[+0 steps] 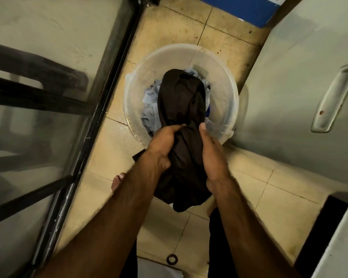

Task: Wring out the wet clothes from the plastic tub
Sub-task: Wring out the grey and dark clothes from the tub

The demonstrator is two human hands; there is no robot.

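Hanging over clothes-filled tub [138, 81], dark garment [181, 97]

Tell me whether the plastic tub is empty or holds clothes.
Not empty: pale blue clothes lie in the plastic tub, beneath the dark garment that the left hand and right hand grip.

Narrow floor [177, 31] strip ran 12 to 6 o'clock. Black-framed glass door [109, 93] blocked 9 o'clock, white appliance [289, 77] blocked 3 o'clock. Tub [141, 77] filled nearly the whole strip width, dark garment [181, 101] hanging over its mouth. Bare floor lay beyond the tub at 12 o'clock.
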